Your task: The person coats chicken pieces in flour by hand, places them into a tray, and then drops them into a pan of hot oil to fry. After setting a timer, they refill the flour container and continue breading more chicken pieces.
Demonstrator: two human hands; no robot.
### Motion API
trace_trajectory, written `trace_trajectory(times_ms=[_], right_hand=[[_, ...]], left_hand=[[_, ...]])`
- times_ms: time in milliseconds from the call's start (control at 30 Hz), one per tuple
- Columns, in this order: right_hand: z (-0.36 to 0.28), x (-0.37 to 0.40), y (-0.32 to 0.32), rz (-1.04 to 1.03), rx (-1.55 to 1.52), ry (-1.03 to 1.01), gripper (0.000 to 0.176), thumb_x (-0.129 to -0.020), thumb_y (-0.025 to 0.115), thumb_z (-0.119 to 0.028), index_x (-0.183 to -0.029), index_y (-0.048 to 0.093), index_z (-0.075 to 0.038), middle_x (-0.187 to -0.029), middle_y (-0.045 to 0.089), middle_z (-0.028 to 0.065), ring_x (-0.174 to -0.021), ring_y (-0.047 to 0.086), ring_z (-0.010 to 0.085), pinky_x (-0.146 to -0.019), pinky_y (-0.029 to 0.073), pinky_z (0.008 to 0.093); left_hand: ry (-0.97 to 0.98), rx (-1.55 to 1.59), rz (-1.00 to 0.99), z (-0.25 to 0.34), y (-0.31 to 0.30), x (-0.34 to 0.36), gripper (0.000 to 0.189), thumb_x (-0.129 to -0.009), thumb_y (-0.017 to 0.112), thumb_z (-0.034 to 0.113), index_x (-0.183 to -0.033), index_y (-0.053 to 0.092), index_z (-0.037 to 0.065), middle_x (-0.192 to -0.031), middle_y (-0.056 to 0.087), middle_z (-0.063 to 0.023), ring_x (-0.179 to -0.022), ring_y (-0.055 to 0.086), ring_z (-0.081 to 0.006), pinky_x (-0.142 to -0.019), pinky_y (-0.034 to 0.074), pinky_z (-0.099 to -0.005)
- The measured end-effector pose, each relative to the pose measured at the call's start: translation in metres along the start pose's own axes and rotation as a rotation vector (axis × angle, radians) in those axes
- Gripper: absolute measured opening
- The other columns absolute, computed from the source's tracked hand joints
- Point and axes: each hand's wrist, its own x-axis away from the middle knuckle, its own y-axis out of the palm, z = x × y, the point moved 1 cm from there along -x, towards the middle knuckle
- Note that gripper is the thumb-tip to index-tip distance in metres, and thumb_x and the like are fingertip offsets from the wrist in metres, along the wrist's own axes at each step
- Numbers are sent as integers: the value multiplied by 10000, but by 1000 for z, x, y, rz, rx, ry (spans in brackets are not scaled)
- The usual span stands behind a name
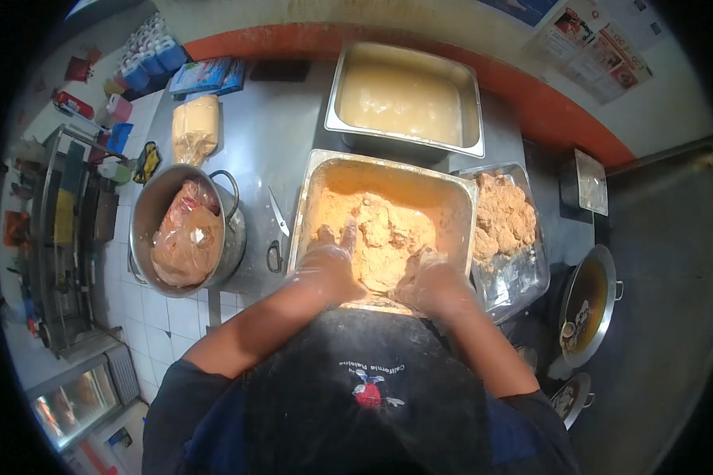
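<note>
Both hands rest in a deep metal pan (312, 178) of orange-tan flour (333, 198), with lumpy flour-coated pieces (384, 218) in the middle. My left hand (330, 265) lies at the left side of the heap, its fingers spread and dusted with flour, in what looks like a clear thin glove. At the right side of the heap, my right hand (430, 277) has its thumb apart from its fingers; the fingertips are partly hidden in the flour. Neither hand shows a piece gripped in it.
A pan of cloudy liquid (400, 95) stands behind. Coated pieces fill part of a tray (511, 289) at right. At left are a pot (139, 218) with bagged raw meat (186, 237), scissors (277, 212) and a tan bag (195, 127). A wok of oil (598, 317) sits lower right.
</note>
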Motion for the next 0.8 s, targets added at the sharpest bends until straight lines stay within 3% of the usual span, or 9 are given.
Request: trace_trajectory(times_ms=[133,267,333,367,500,600,667,733,800], right_hand=[[16,-37,42,-35,14,-73,743,-887,761,-642,-1253,813,3,-1344,719,351,-1288,693,474,-1107,551,486],[10,-58,53,-65,-328,-95,703,-909,840,-447,-1416,721,26,-1330,735,321,-1213,739,418,-1033,593,474],[11,-70,60,-14,-616,-126,682,-906,846,-396,-1418,715,34,-1313,743,318,-1213,742,397,-1026,599,463],[12,-74,62,23,-775,-158,672,-904,849,-370,-1419,712,39,-1304,747,317,-1213,744,387,-1023,602,458],[16,-75,58,222,-1287,-295,638,-898,861,-268,-1423,699,56,-1269,763,312,-1214,750,346,-1009,615,438],[34,-76,44,327,-1349,-257,620,-893,870,-192,-1426,690,68,-1242,775,308,-1215,754,315,-999,624,423],[43,-61,27,317,-1205,-132,623,-884,867,-69,-1459,666,61,-1248,773,299,-1217,753,284,-974,634,394],[34,-39,12,404,-788,-73,505,-901,839,-106,-1364,698,39,-1204,784,261,-1168,768,298,-971,634,413],[16,-10,-3,516,-546,-101,361,-932,800,-181,-1228,746,19,-1157,792,235,-1120,786,336,-975,632,450]], left_hand=[[-33,-47,-30,3,3,-24,1397,-799,909,476,-1803,36,53,-1655,430,-400,-1469,573,-483,-1222,492,-441],[-22,43,-19,-10,7,-40,1420,-767,931,466,-1798,57,31,-1537,546,-361,-1357,666,-433,-1178,523,-396],[0,315,-103,-13,-7,-40,1416,-747,954,408,-1785,85,-7,-1538,578,-328,-1338,690,-384,-1149,535,-345],[83,591,-57,-16,3,-46,1336,-757,958,207,-1770,121,-36,-1558,601,-266,-1350,682,-329,-1128,550,-351],[301,1228,50,-18,43,-70,1196,-789,814,-120,-1773,145,0,-1558,616,-188,-1313,681,-233,-1063,588,-366],[314,1288,46,-14,26,-50,1208,-814,801,-107,-1789,108,58,-1529,630,-177,-1343,658,-221,-1076,577,-349],[240,1077,36,-15,19,-40,1245,-864,792,-9,-1804,-20,78,-1595,587,-283,-1422,655,-313,-1093,587,-357],[-3,220,379,-18,23,-46,1110,-943,712,51,-1813,24,96,-1617,549,-324,-1355,690,-360,-1096,580,-373],[-4,121,330,-8,14,-33,1098,-949,732,126,-1810,51,87,-1640,503,-352,-1411,639,-389,-1138,550,-391]])
